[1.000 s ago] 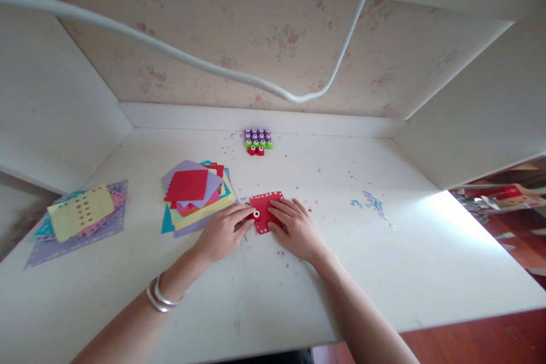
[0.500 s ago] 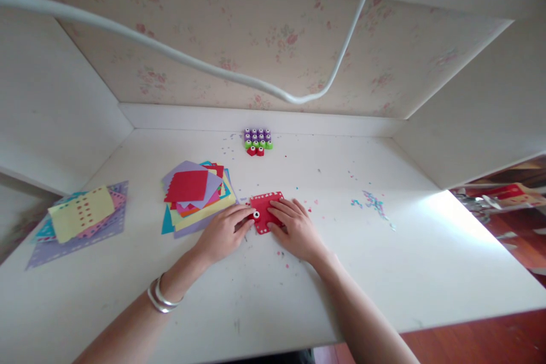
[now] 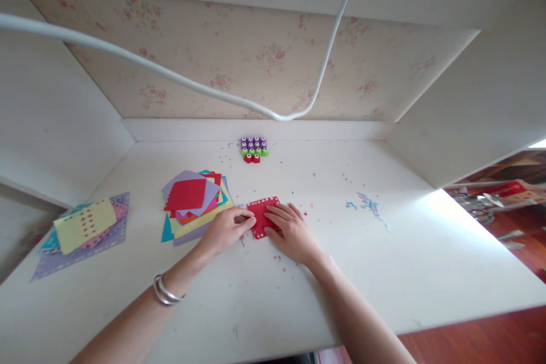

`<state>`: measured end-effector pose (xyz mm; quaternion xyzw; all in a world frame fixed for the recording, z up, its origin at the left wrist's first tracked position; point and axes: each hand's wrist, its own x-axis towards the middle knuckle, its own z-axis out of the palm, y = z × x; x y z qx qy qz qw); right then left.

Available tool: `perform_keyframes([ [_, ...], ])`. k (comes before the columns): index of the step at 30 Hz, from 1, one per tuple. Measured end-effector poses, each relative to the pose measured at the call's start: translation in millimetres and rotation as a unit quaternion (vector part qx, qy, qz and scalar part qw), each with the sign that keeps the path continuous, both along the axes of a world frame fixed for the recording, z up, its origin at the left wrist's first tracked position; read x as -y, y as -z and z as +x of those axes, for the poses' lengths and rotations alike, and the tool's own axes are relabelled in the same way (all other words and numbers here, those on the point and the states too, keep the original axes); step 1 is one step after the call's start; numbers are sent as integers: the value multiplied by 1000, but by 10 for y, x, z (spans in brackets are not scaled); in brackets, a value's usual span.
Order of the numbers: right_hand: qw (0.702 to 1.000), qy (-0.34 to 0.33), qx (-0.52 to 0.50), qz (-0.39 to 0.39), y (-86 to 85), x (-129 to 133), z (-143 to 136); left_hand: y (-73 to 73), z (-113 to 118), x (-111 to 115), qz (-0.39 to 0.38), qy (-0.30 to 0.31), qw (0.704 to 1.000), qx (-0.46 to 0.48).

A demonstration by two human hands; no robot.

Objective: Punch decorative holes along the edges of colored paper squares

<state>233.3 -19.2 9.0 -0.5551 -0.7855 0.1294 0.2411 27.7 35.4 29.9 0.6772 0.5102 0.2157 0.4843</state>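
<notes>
A sheet of red paper (image 3: 260, 217) lies on the white desk, with rows of small punched holes along its far and near edges. My left hand (image 3: 230, 229) is closed at the sheet's left edge, thumb and fingers together over a small red craft punch that they now cover almost wholly. Flat across the right part of the sheet rests my right hand (image 3: 292, 232), fingers stretched out and pressing on the paper.
Left of the hands is a pile of coloured paper (image 3: 185, 194); farther left lie punched sheets (image 3: 85, 224). Several small craft punches (image 3: 253, 148) stand in rows at the back. Paper bits (image 3: 369, 205) are scattered right. A white cable (image 3: 281, 117) hangs in front of the wall.
The fingers of my left hand have closed over the craft punch, hiding its white button, which showed before. My right hand stays on the paper. The whole view has shifted slightly.
</notes>
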Motion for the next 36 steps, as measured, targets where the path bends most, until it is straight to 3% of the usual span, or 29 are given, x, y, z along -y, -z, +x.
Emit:
perform_keyframes([
  [3, 1000, 2, 1, 4, -2, 4, 1, -59, 40, -64, -99, -4, 995, 1],
  [6, 1000, 3, 4, 9, -2, 1, 1, -76, 79, -178, -130, 19, 990, -58],
  [12, 1000, 2, 8, 3, 12, -12, 1, -21, 146, -337, -125, 30, 983, -132],
  [21, 1000, 9, 8, 1, 26, -5, -14, -118, 242, -390, -135, 57, 972, -186],
  [30, 1000, 10, 6, 5, 19, -2, -4, -59, 213, -444, -147, 72, 969, -184],
  [36, 1000, 7, 4, 5, 26, 0, 1, -138, 210, -406, -143, 79, 973, -162],
])
